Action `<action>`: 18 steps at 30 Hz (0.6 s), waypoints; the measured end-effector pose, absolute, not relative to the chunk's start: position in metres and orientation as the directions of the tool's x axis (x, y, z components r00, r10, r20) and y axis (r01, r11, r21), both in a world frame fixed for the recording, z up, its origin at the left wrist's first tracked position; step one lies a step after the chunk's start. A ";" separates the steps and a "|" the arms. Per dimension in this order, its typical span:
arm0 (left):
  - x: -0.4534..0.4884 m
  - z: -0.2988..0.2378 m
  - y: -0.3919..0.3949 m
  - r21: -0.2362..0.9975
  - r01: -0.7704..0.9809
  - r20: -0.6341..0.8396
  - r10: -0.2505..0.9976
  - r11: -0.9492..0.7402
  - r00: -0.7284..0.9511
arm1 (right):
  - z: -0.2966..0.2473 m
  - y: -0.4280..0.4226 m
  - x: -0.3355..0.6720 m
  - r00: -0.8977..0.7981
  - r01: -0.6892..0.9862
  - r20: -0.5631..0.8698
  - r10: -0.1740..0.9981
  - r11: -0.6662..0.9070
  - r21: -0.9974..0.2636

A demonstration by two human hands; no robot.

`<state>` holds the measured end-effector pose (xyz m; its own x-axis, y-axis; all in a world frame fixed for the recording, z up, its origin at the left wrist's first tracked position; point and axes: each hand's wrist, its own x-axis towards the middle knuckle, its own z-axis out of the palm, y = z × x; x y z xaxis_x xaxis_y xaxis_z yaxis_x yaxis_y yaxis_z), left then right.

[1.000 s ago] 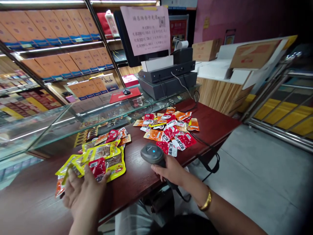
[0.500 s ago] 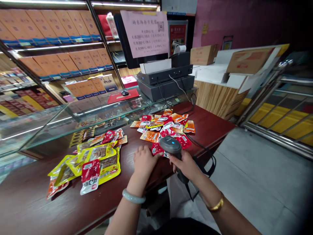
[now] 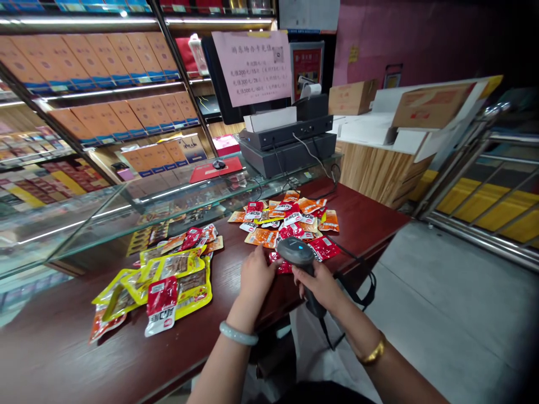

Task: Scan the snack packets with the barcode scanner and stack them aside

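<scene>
My right hand (image 3: pixel 322 283) is wrapped round the handle of a dark grey barcode scanner (image 3: pixel 297 252), which shows a small blue light on top. Its head points away from me over a red snack packet (image 3: pixel 283 266), partly hidden below it. My left hand (image 3: pixel 256 273) is low over the table beside that packet, its thumb at the packet's edge and its fingers reaching forward, apart from the thumb. Just beyond both hands lies a loose pile of red, orange and white snack packets (image 3: pixel 290 216). To the left is another pile with yellow-edged packets (image 3: pixel 179 266) and a red-and-white packet (image 3: pixel 161 306).
The brown table (image 3: pixel 236 300) meets a glass display counter (image 3: pixel 126 210) at its far side. A dark cash drawer (image 3: pixel 290 154) and a screen with a pink notice (image 3: pixel 255 70) stand behind. The scanner's cable (image 3: pixel 373 283) loops off the right edge near a metal railing (image 3: pixel 492 185).
My left hand has moved forward and right, closer to the red packet and the pile. My right hand still holds the scanner in nearly the same place. The view has shifted slightly.
</scene>
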<state>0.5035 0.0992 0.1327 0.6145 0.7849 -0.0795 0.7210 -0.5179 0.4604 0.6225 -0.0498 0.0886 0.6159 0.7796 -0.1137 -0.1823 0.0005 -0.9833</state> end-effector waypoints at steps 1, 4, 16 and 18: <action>0.506 0.132 0.100 0.414 0.710 -0.054 0.763 -0.570 0.644 | 0.088 -0.049 0.623 0.615 -0.187 -0.114 0.780 0.004 -0.982; 0.514 0.133 0.100 0.318 0.659 -0.048 0.683 -0.681 0.729 | 0.087 -0.049 0.623 0.611 -0.192 -0.110 0.784 0.012 -0.981; 0.490 0.123 0.133 0.823 0.528 -0.085 0.873 -0.211 0.481 | 0.080 -0.050 0.626 0.583 -0.157 -0.080 0.809 0.016 -0.987; 0.481 0.121 0.139 0.931 0.365 -0.134 0.926 -0.004 0.354 | 0.082 -0.050 0.624 0.571 -0.151 -0.074 0.817 0.017 -0.988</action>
<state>0.4814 0.1387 0.1210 0.3539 0.9256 -0.1344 0.3647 -0.0043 0.9311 0.6244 -0.0504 0.0818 0.5712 0.8175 -0.0737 -0.1513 0.0166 -0.9884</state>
